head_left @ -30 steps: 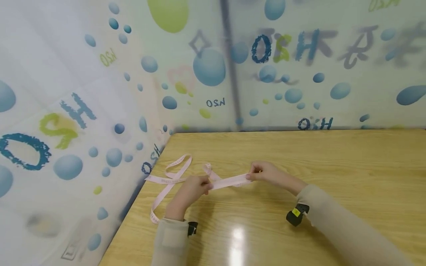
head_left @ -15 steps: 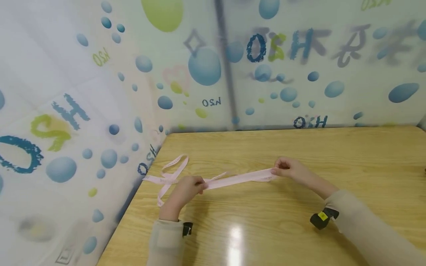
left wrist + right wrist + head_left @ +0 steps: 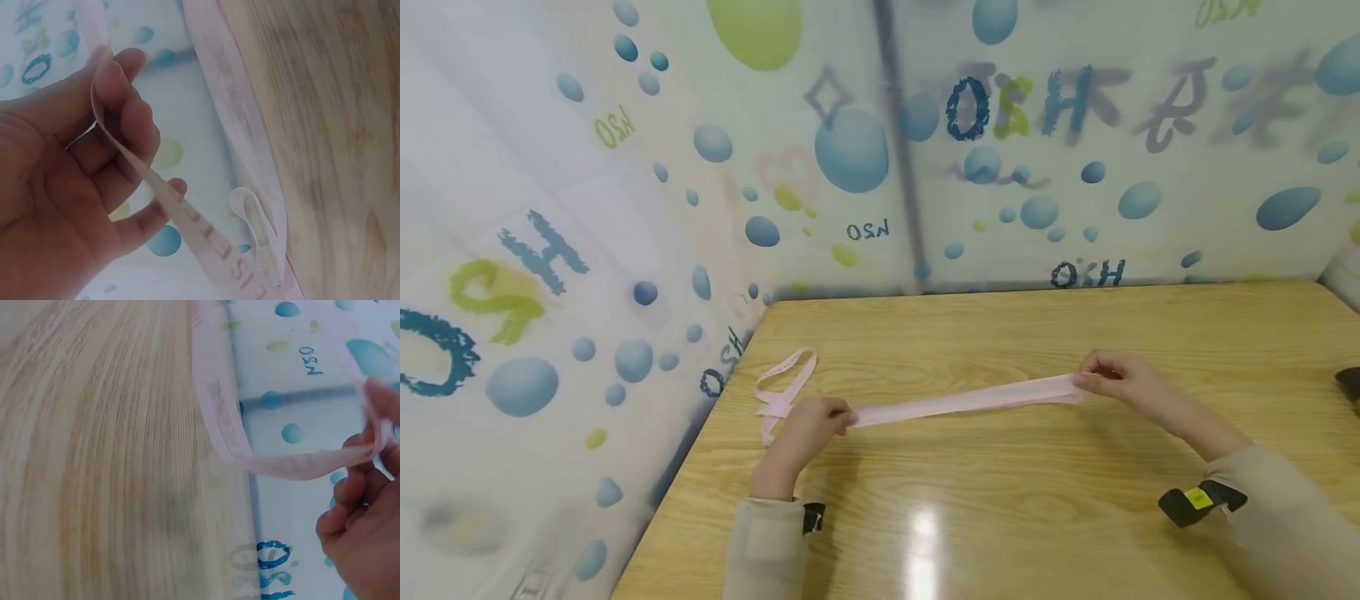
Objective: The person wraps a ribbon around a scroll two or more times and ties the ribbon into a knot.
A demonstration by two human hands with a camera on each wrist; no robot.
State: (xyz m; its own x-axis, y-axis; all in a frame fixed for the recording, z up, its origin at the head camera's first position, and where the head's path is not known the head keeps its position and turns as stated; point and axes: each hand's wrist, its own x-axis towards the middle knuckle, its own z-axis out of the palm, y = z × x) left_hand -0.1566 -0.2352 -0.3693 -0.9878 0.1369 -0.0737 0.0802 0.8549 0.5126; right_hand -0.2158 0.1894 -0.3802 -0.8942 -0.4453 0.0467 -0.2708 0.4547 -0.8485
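A pink ribbon [image 3: 962,402] runs nearly straight between the two hands, rising slightly toward the right. My left hand [image 3: 807,433] pinches it between thumb and fingers. At the other end, my right hand [image 3: 1123,387] pinches it with thumb and forefinger. Dark printed letters show on the ribbon [image 3: 203,237] where it trails down past the left palm. In the right wrist view, the ribbon [image 3: 215,415] turns back from the right fingers and runs along low over the wood. More of it lies in a loose loop on the table beside the left hand, partly hidden by that hand.
The wooden table [image 3: 1000,492] meets a printed curtain [image 3: 1022,200] at its back and left edges. Straps with small black devices sit at both wrists. A dark object [image 3: 1348,383] shows at the far right edge.
My right hand has moved well to the right, lengthening the stretch of ribbon between the hands. The loose ribbon at the left has shrunk. The head view has turned a little to the right.
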